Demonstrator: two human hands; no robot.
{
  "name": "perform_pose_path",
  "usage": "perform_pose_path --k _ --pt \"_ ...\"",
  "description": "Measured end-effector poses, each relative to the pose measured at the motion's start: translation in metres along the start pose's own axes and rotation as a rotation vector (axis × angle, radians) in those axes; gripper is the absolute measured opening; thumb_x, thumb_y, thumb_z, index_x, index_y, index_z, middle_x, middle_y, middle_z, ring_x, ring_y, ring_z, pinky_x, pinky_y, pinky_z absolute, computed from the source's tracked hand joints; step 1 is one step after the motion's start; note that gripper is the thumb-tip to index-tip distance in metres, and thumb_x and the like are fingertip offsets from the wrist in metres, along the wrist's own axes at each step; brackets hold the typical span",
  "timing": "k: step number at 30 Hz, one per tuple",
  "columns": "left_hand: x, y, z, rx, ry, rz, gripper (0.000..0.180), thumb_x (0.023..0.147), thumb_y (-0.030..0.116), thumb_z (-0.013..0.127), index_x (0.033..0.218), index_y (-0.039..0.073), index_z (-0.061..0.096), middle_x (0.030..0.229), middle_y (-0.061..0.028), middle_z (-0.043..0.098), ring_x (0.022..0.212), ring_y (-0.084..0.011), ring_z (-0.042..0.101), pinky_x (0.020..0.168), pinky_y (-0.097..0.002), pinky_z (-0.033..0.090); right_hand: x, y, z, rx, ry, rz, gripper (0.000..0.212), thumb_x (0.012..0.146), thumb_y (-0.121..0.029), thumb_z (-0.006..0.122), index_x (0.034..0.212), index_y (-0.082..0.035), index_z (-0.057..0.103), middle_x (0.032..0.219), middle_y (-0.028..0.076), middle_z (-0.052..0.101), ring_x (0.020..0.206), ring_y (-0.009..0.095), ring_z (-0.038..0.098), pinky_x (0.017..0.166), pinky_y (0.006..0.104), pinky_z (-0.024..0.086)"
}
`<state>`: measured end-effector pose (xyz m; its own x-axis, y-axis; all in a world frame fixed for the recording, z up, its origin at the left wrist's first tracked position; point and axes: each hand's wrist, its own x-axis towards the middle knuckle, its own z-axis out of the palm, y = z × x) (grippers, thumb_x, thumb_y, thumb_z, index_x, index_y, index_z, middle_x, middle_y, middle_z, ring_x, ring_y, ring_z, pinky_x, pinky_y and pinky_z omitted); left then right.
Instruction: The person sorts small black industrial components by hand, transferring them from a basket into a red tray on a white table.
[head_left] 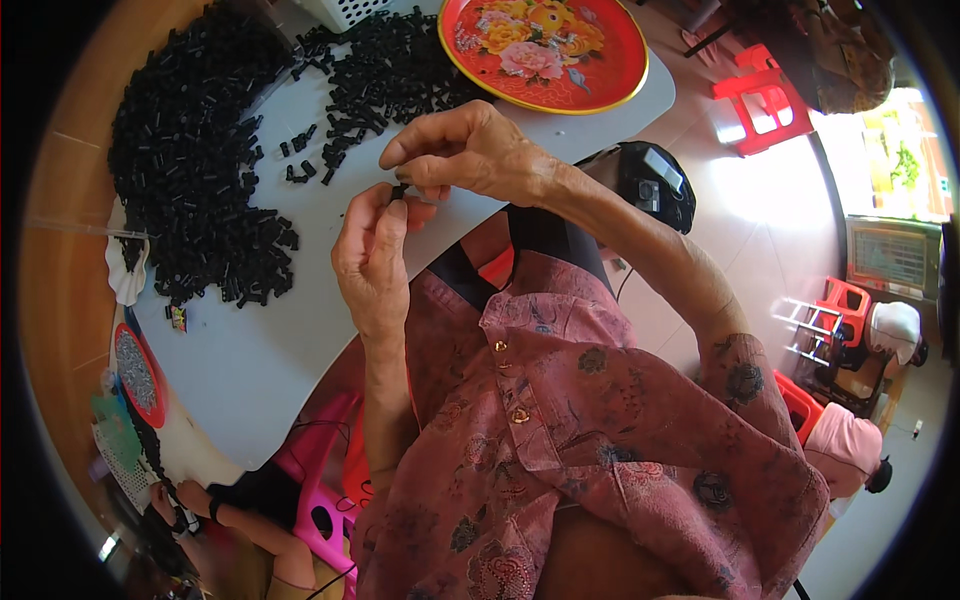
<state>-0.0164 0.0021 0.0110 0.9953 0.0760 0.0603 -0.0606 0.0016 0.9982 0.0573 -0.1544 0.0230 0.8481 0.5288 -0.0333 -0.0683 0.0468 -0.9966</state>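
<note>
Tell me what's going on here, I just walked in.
A person sits at a pale table, holding a small black part in the left hand, with the fingers of the right hand right at it. Left of the hands lies a large heap of black parts, with more scattered beyond them beside a red flowered tray. At lower left, another person's hands are also on the scene.

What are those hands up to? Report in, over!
Left hand pinching small black piece. Right hand right by it, contact unclear. Black heap and red floral tray on table, clear of both hands. Over.
</note>
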Motion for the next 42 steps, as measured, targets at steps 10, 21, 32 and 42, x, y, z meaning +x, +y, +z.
perform_pose_path --k 10,21,32,42 --pt "0.001 -0.002 0.012 0.112 -0.018 0.115 0.023 0.094 0.015 0.053 0.104 -0.005 0.059 0.085 -0.0039 0.063 0.076 -0.0103 0.055 0.075 -0.0233 0.045 -0.012 -0.004 -0.006 -0.066 0.063 -0.025 0.014 0.085 -0.008 0.064 0.095 0.002 0.067 0.072 0.003 0.063 0.061 0.006 0.056 0.059 0.0206 0.049" --pt "0.008 -0.005 0.026 0.304 0.045 0.214 0.019 0.094 0.013 0.052 0.103 -0.002 0.059 0.082 -0.0046 0.062 0.072 -0.0104 0.057 0.068 -0.0235 0.046 -0.025 0.005 0.011 -0.062 0.325 -0.146 0.012 0.086 -0.005 0.062 0.094 0.004 0.064 0.073 0.005 0.064 0.066 0.009 0.061 0.062 0.0220 0.051" --pt "0.017 -0.009 0.019 -0.593 -0.095 -0.269 0.022 0.092 0.009 0.051 0.108 -0.006 0.058 0.101 -0.0115 0.062 0.093 -0.0179 0.061 0.084 -0.0274 0.048 -0.024 -0.007 -0.012 -0.760 0.189 -0.556 0.038 0.070 -0.010 0.070 0.107 -0.005 0.062 0.098 0.009 0.058 0.084 0.021 0.060 0.069 0.0317 0.051" --pt "0.015 -0.011 0.020 -0.682 -0.237 -0.319 0.024 0.094 0.013 0.050 0.109 -0.004 0.057 0.107 -0.0115 0.061 0.098 -0.0166 0.059 0.090 -0.0304 0.047 -0.024 -0.002 -0.015 -0.847 0.142 -0.607 0.039 0.066 -0.008 0.068 0.103 -0.002 0.061 0.093 0.011 0.056 0.082 0.027 0.058 0.073 0.0360 0.050"
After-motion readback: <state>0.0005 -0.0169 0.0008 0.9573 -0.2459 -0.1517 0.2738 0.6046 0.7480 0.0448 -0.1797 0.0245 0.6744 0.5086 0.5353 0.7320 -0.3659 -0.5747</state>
